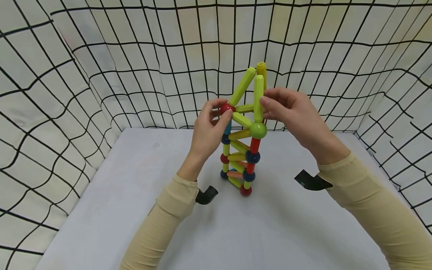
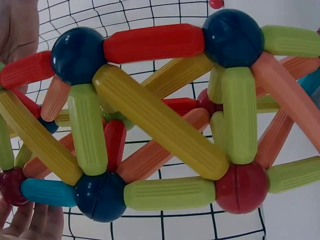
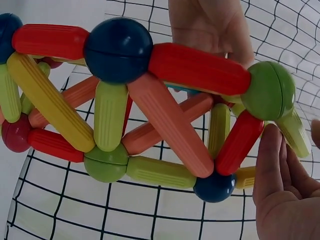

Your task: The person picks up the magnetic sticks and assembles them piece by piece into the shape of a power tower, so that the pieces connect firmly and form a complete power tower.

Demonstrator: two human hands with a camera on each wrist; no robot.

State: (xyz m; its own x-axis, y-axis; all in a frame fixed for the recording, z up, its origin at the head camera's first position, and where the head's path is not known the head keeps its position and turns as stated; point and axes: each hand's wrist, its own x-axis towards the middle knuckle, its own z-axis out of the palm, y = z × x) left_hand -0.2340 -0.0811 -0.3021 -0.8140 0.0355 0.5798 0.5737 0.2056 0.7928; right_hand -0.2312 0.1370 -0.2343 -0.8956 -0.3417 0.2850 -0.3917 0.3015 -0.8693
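A tall tower of magnetic rods and balls (image 1: 254, 145) stands upright between both hands. My left hand (image 1: 210, 127) pinches the red ball (image 1: 227, 108) at its upper left corner, thumb in front; a turquoise rod (image 2: 49, 192) runs down from that ball. My right hand (image 1: 293, 112) pinches a lime green rod (image 1: 258, 93) standing on the green ball (image 1: 258, 130), with the thumb at the rod's side. Another lime rod (image 1: 242, 86) slants up from the red ball, and a yellow rod (image 1: 261, 69) rises behind. Their top ends carry no ball.
The tower stands on a white table (image 1: 148, 180). White walls with a black grid (image 1: 189, 45) enclose the back and sides. Black wrist camera mounts (image 1: 206, 195) stick out from both beige sleeves (image 1: 168, 210).
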